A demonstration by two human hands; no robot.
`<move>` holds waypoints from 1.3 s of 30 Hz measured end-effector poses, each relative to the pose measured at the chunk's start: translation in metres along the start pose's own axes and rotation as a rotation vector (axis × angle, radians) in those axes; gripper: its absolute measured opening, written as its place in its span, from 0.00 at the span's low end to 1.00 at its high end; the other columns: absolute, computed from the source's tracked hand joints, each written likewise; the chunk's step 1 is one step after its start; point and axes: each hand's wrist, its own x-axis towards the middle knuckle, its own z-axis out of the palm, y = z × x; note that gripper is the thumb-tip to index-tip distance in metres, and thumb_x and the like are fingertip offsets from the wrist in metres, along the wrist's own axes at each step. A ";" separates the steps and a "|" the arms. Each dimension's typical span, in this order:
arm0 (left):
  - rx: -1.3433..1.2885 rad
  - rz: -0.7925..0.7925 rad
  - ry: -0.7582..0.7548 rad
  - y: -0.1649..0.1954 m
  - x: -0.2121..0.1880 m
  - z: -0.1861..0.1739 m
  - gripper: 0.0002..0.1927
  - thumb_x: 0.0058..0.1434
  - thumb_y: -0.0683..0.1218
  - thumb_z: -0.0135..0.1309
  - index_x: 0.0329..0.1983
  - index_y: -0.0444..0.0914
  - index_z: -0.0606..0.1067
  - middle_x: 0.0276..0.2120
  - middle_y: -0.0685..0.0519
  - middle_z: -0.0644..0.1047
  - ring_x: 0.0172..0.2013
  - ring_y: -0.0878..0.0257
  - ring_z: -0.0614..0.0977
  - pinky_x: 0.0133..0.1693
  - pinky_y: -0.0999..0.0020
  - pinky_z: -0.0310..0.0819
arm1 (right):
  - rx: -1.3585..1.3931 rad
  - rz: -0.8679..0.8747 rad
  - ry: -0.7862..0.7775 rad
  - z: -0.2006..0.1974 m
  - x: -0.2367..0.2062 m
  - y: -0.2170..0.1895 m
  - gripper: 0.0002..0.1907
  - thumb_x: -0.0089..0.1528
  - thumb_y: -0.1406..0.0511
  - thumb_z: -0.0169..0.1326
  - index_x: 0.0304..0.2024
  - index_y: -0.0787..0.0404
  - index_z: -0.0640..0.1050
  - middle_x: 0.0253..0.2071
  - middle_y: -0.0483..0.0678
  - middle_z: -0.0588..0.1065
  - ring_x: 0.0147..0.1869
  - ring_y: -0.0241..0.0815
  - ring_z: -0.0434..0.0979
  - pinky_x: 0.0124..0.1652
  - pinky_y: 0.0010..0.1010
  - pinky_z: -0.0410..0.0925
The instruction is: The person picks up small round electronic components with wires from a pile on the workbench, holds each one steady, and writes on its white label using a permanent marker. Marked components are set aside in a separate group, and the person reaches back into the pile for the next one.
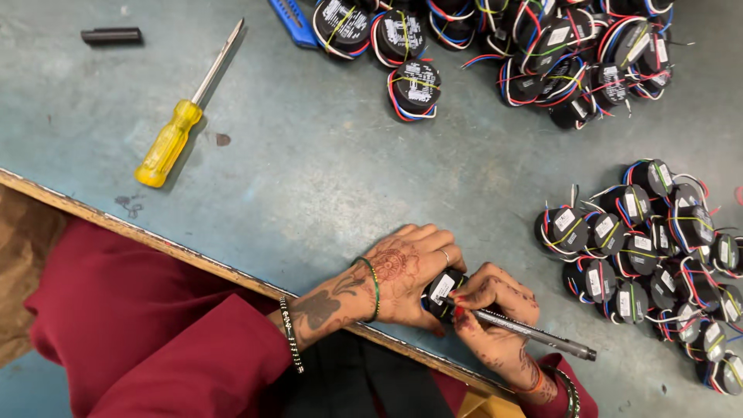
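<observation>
At the near table edge we clamp one black round part [443, 291] in our left hand [406, 271] and pinch a pen [534, 334] in our right hand [495, 298], its tip on the label, with the right pile [658, 263] and far pile [542, 46] lying untouched.

Both hands sat low in the frame, right of centre, close together and touching. Left hand [406, 275]: back up, fingers curled and closed around something small; forearm ran in from lower left, sleeve pushed up above the wrist. Right hand [495, 306]: fingers pinched shut in a writing grip, tips pointing up-left toward the left hand; wrist bent, forearm leaving at the bottom edge.
</observation>
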 end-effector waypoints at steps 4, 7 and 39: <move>-0.013 -0.003 0.005 -0.002 -0.001 0.003 0.37 0.34 0.59 0.73 0.46 0.42 0.73 0.44 0.53 0.73 0.49 0.54 0.75 0.51 0.57 0.67 | -0.027 -0.001 -0.012 0.001 0.002 -0.003 0.08 0.48 0.71 0.62 0.27 0.63 0.74 0.31 0.49 0.78 0.33 0.36 0.77 0.36 0.25 0.68; -0.014 -0.024 -0.002 -0.002 -0.001 0.005 0.36 0.34 0.59 0.73 0.45 0.42 0.73 0.44 0.54 0.73 0.49 0.54 0.75 0.51 0.57 0.67 | -0.027 0.024 -0.011 0.002 0.001 -0.005 0.08 0.49 0.72 0.62 0.28 0.63 0.75 0.32 0.50 0.78 0.33 0.37 0.77 0.36 0.25 0.69; 0.002 -0.026 -0.048 -0.002 0.001 0.003 0.39 0.33 0.61 0.73 0.47 0.42 0.73 0.44 0.54 0.72 0.50 0.55 0.74 0.53 0.58 0.66 | -0.075 0.023 0.061 -0.002 0.000 -0.005 0.08 0.49 0.73 0.61 0.28 0.63 0.74 0.32 0.48 0.76 0.33 0.35 0.75 0.35 0.24 0.67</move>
